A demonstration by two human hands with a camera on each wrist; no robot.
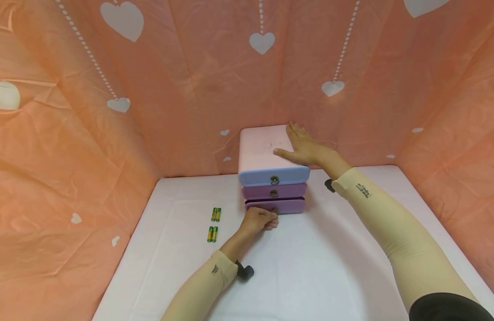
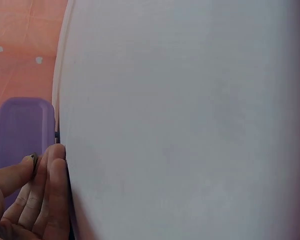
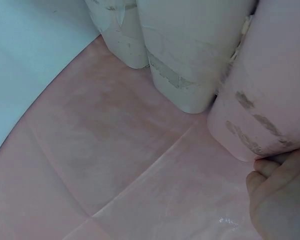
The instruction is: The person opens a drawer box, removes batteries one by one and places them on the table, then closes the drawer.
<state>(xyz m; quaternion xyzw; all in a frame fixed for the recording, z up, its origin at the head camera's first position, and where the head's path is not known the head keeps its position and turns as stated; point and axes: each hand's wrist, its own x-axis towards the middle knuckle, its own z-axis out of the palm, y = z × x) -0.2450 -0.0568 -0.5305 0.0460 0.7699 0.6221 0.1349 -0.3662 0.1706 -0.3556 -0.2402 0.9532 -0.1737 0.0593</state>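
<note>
A small chest of drawers (image 1: 263, 147) stands against the back, with a pink top, a blue upper drawer front and two purple ones below. My left hand (image 1: 258, 220) pinches the ring pull of the bottom drawer (image 1: 291, 206). In the left wrist view, the pull (image 2: 34, 161) shows between thumb and fingers. A narrow dark gap runs above that drawer front, which sits slightly forward. My right hand (image 1: 305, 148) rests flat on the chest's top at its right side, fingers spread. The right wrist view shows fingers (image 3: 282, 172) touching the chest's pink casing (image 3: 260, 115).
Several green and yellow batteries (image 1: 214, 223) lie in two pairs on the white tabletop (image 1: 183, 276), left of the chest. Orange cloth with white hearts (image 1: 199, 80) hangs behind and on both sides. A dark round object (image 1: 449, 307) shows at bottom right.
</note>
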